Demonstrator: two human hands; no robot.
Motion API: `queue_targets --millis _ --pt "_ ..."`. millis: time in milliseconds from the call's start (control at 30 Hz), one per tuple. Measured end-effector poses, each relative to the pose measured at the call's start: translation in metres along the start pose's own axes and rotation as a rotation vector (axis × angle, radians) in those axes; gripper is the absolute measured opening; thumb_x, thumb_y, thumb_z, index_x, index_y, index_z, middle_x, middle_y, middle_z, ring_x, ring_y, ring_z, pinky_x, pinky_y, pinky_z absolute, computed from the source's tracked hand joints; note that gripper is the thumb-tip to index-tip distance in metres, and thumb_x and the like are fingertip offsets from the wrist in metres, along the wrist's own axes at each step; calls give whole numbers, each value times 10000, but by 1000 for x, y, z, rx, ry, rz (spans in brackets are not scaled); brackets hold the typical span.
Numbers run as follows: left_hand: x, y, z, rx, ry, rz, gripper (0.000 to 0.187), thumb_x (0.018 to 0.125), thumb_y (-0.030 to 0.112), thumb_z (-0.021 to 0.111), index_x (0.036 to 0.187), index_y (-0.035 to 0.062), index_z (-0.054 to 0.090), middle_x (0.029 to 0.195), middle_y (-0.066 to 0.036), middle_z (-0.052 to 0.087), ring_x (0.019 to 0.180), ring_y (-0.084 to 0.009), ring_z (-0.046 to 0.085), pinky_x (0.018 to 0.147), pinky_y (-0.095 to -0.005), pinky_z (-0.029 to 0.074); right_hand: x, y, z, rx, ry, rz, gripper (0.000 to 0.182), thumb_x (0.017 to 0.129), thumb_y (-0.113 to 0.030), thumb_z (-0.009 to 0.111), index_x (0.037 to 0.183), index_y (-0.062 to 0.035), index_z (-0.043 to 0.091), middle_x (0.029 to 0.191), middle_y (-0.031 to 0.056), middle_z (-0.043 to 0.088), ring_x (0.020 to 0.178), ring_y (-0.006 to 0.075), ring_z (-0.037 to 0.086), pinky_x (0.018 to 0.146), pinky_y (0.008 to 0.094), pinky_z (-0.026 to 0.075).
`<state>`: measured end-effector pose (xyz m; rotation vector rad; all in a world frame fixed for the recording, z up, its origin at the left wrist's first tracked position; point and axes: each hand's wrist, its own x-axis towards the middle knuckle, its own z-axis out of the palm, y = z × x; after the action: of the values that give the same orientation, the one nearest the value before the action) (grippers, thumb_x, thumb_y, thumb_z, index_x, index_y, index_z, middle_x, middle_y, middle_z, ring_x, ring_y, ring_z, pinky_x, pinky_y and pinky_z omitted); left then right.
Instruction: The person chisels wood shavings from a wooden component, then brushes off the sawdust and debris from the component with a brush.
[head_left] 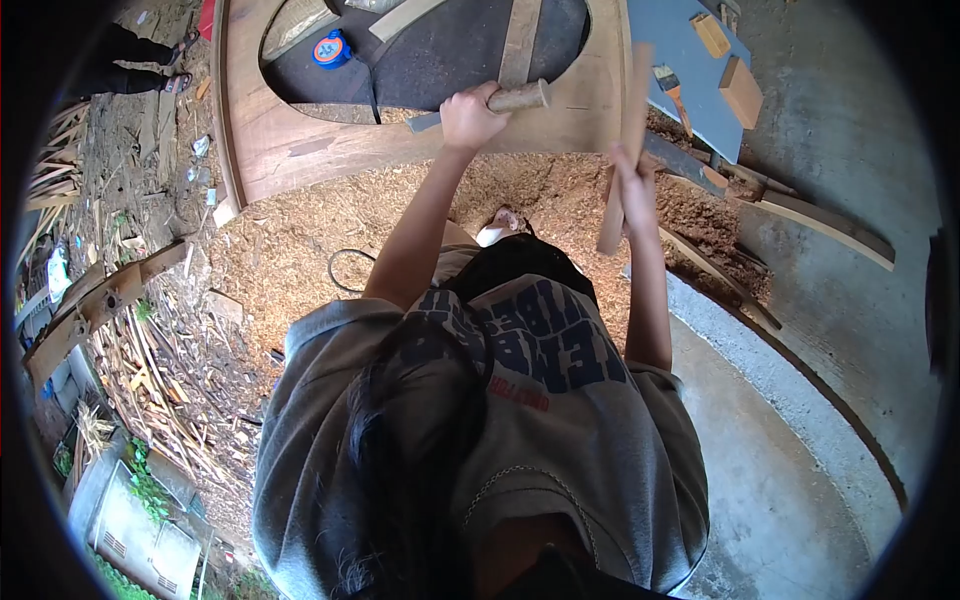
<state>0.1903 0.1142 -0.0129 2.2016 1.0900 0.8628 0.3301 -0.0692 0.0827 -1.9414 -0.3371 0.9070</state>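
My left hand (472,118) is closed around a chisel, its thick round wooden handle (524,97) pointing right and its grey blade (425,123) showing at the left. It is over the near edge of a wooden panel (350,155) with a large oval opening. A long flat wooden slat (636,105) stands nearly upright in the view, gripped by my right hand (636,190) beside the panel's right edge. Inside the oval, a blue and orange tape measure (332,49) lies on a dark surface, with wooden strips (520,45) at the top.
Right of the panel, a grey board (690,60) carries wood blocks (740,92) and a paintbrush (672,92). Sawdust and shavings (290,240) cover the ground. A curved wooden piece (828,226) lies on concrete. Another person's legs (135,65) show at upper left.
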Motion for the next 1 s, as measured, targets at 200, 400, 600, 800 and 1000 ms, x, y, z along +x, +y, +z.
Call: queue_targets --millis 200,400,600,800,1000 --pt "16 -3 2 65 165 -146 183 584 239 675 729 137 628 674 -87 631 619 -292 618 552 -388 500 7 -24 24 -283 -413 5 871 749 -539 609 1285 92 338 1176 259 504 1135 302 479 951 368 375" --pt "15 -2 2 54 244 -136 153 591 227 669 691 131 605 636 -90 618 593 -296 609 525 -390 493 37 -38 39 -181 7 31 969 714 -605 600 1318 87 290 1269 286 412 1199 345 411 980 403 363" --pt "16 -11 -3 77 306 -197 151 602 236 668 682 128 600 639 -93 618 584 -301 606 512 -389 487 38 -62 34 -560 -310 -97 955 731 -617 567 1337 59 275 1269 327 375 1230 362 370 952 417 394" --pt "17 -14 -6 66 418 -184 172 606 247 676 647 115 574 618 -99 608 574 -314 600 503 -401 480 43 -33 59 -563 -349 -376 689 762 -574 569 1119 9 479 768 80 543 692 158 569 612 284 491" --pt "14 -15 -9 79 341 -229 163 609 247 676 645 122 579 616 -104 607 575 -314 602 509 -401 482 34 -68 61 -63 -42 -146 744 766 -553 575 1227 15 440 938 176 561 931 260 550 794 356 464"
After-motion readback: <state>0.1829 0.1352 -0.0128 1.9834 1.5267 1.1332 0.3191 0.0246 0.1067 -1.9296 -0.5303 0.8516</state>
